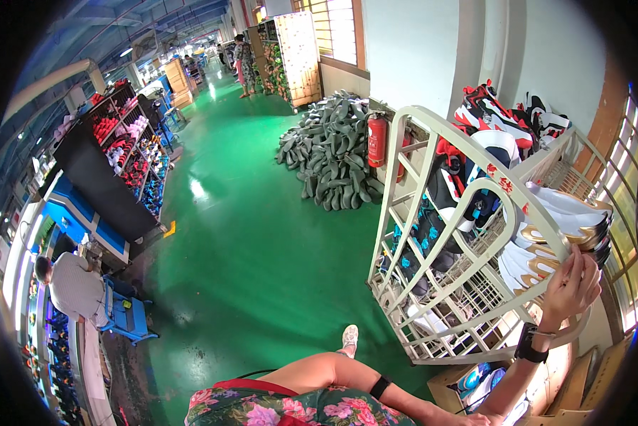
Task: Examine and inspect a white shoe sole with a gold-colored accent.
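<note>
From afar, I had the right hand [575, 280] curled around the rail of the cream rack [436, 119] near the wall, seemingly for steadiness, its bars penning stacked shoes [528, 263]; the left hand [471, 419]'s grip I couldn't tell.

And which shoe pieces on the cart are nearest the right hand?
White-and-gold pieces, beside the right hand on the rail; red-and-black ones sit farther up.

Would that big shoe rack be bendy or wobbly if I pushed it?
The rack looks stiff, because its bars seem to be metal. It's probably heavy, with so many shoes crammed in. A hard shove might make some slide off, since they're heaped up high. I can't see wheels, so I can't tell if it rolls.
</note>
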Available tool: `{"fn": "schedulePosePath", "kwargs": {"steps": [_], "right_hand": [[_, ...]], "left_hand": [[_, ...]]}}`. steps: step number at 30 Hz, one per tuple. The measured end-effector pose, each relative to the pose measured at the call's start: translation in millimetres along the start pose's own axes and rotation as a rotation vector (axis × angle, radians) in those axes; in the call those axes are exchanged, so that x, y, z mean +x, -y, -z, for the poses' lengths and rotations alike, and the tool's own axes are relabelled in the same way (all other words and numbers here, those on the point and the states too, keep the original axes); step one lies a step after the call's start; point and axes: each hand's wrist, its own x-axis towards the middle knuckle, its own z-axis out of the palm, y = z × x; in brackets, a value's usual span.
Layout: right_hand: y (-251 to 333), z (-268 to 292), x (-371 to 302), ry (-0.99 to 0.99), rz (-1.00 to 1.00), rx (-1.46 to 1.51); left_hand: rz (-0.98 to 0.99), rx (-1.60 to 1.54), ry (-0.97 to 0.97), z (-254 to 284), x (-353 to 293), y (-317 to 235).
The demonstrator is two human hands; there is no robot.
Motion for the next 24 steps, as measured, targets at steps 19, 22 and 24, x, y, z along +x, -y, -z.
{"fn": "schedulePosePath", "kwargs": {"steps": [19, 22, 24], "right_hand": [[-1.6, -1.4, -4.6, 0.04, -0.025, -0.009], [-4.1, -1.2, -4.3, 0.03, -0.027, -0.015], [-4.0, -1.9, -4.8, 0.032, -0.036, -0.012]], "left_hand": [[0.143, 0.195, 0.115, -8.0, 0.4, -4.1], [0.166, 0.165, 0.158, -8.8, 0.8, -3.6], [0.091, 0.178, 0.08, -11.6, -1.5, 2.2]]}}
